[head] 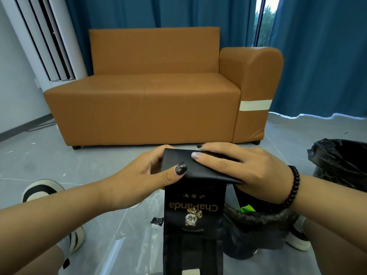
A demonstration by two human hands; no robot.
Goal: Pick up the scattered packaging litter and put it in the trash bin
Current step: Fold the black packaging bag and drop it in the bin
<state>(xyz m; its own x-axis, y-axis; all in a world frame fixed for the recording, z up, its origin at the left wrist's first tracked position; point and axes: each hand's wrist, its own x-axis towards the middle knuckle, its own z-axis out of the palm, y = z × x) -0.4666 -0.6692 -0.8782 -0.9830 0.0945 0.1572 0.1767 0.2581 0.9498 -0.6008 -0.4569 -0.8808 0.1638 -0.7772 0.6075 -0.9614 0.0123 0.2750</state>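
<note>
A black paper bag (pixel 193 211) with a gold "ChaPanda" print hangs upside down in front of me, its base folded flat on top. My left hand (pixel 139 175) grips the left side of the folded base, thumb on top and fingers behind. My right hand (pixel 244 165) holds the right side, fingers lying over the top and palm at the edge. Below and to the right stands a trash bin (pixel 256 221) lined with a black bag, with something green inside. Clear plastic wrapping (pixel 137 245) and a small black scrap (pixel 156 221) lie on the floor beneath the bag.
A brown sofa (pixel 158 92) stands ahead on the grey tiled floor, blue curtains behind it. A second black-lined bin (pixel 341 163) is at the right edge. My shoes (pixel 39 191) are on the floor at left and right. Small white scraps (pixel 64 174) dot the floor left.
</note>
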